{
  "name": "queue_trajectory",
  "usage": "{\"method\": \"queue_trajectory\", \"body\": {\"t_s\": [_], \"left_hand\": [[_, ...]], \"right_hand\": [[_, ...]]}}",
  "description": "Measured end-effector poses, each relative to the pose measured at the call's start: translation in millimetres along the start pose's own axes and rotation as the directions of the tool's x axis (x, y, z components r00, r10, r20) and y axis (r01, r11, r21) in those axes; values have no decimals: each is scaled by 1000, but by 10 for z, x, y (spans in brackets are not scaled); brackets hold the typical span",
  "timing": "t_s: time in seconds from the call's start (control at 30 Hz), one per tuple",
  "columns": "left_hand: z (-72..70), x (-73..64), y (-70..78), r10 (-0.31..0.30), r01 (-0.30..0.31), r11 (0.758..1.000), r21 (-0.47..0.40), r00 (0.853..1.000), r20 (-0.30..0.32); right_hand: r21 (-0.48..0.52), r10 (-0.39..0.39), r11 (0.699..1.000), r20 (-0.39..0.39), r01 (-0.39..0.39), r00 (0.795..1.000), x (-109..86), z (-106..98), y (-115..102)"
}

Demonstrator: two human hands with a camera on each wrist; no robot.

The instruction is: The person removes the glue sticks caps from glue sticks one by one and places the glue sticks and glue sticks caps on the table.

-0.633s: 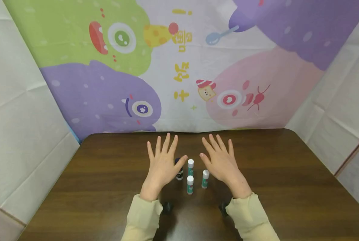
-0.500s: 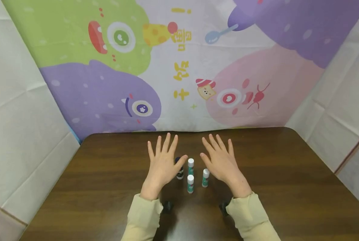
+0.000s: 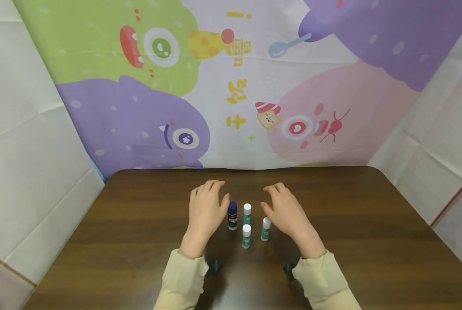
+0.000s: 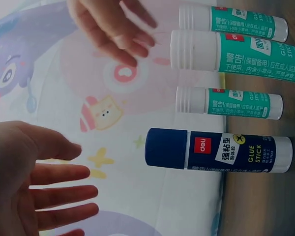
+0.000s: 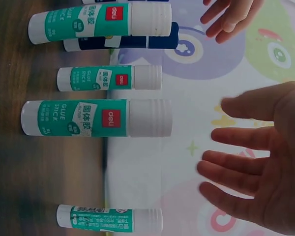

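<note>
My left hand (image 3: 204, 215) hovers to the left of a navy glue stick (image 3: 232, 218), its fingers loosely bent and holding nothing. To the right of the group, my right hand (image 3: 290, 215) hangs in the same relaxed way. Three green glue sticks with white caps stand upright between the hands: a back one (image 3: 247, 212), a front one (image 3: 246, 237) and a right one (image 3: 266, 230). In the left wrist view the navy stick (image 4: 219, 151) is nearest to that hand. The right wrist view has a further green stick (image 5: 108, 219) low in the picture.
Everything stands on a dark brown wooden table (image 3: 118, 241). A cartoon-printed cloth (image 3: 238, 150) hangs along its far edge, with pale sheets (image 3: 33, 142) at the sides. Small black wrist cameras (image 3: 214, 267) sit by the cream sleeves (image 3: 184, 271).
Both hands' fingers, spread and straight before, have bent and drawn closer together. The left thumb no longer covers part of the navy glue stick. The sticks have stayed in place.
</note>
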State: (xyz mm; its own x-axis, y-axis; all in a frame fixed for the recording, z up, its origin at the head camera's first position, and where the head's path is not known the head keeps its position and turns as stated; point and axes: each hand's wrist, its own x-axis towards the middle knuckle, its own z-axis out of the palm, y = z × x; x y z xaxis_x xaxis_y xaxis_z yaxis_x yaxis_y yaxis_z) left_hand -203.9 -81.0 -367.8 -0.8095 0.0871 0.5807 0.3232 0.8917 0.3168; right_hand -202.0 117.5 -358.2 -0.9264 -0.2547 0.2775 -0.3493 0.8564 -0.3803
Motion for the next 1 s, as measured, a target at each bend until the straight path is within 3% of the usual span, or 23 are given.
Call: {"method": "queue_trajectory", "body": {"t_s": [0.1,0.2,0.5,0.7,1.0], "left_hand": [[-10,0,3,8,-9,1000,-11,998,-57],[-19,-2,3,28,-30,999,-31,997,-72],[-18,-21,12,52,-54,998,-40,997,-54],[8,-36,81,80,-81,995,-52,997,-17],[77,-70,201,155,-143,984,-107,982,111]], "right_hand": [[13,50,999,99,-51,994,-36,13,4],[-10,73,997,175,-72,982,-66,22,11],[-12,10,1000,245,-8,969,-78,58,56],[20,35,999,213,-40,976,-88,62,114],[155,7,988,48,-15,999,-67,14,133]]}}
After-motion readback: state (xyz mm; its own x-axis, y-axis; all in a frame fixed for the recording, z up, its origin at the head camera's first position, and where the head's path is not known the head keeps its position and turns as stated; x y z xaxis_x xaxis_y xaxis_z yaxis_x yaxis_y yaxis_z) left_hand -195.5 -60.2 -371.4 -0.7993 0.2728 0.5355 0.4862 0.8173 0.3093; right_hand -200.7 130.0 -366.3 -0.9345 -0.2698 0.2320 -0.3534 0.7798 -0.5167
